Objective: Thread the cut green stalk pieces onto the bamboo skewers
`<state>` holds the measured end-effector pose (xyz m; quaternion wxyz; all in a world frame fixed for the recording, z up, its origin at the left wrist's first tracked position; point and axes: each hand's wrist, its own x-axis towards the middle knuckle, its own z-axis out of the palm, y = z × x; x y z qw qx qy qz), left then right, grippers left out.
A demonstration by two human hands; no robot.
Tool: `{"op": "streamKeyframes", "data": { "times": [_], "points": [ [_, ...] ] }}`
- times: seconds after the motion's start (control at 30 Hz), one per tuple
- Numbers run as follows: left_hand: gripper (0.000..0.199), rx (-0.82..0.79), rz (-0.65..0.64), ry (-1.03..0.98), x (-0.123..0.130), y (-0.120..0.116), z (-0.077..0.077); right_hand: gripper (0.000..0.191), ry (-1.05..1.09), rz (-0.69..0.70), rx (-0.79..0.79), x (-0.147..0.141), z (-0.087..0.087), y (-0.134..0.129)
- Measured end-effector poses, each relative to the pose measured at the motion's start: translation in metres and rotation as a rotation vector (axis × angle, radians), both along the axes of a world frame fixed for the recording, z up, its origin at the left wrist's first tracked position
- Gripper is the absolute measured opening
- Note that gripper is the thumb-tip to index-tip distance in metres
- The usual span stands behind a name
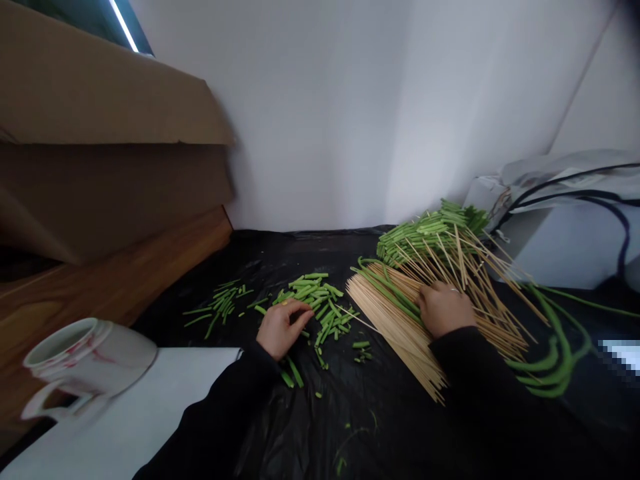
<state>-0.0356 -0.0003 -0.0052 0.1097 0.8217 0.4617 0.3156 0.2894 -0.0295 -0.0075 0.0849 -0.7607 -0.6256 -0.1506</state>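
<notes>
My left hand [283, 327] hovers at the near edge of a pile of cut green bean pieces [313, 290]. Its thumb and forefinger are pinched together; anything between them is too small to make out. A bundle of thin bamboo skewers [390, 327] lies to the right, with several long green beans [395, 293] across it. Over these my right hand [447, 310] is closed, fingertips down among beans and skewers, so its grip is hidden. One skewer's tip sticks out toward the bean pieces.
Skewered beans [425, 233] are stacked by the wall, with loose skewers [493, 300] before them. More long beans [555, 360] curl at right near a white bag [575, 167]. A mug [95, 360] rests on a white surface [175, 400] at left, below a cardboard box [115, 100]. Black plastic [300, 433] covers the table.
</notes>
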Motion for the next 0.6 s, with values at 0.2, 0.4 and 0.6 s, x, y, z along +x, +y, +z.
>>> {"op": "streamKeyframes", "data": {
  "times": [0.2,0.4,0.6],
  "points": [
    [0.028,0.161,0.169,0.093,-0.016,0.017,-0.013,0.021,0.000,-0.039,-0.087,-0.001,0.001,0.001],
    [0.029,0.170,0.206,0.230,-0.016,0.021,-0.019,0.027,-0.011,-0.072,-0.069,0.000,-0.001,0.004],
    [0.022,0.146,0.208,0.243,-0.011,0.017,-0.016,0.025,-0.006,-0.090,-0.085,0.000,0.000,0.007]
  ]
}}
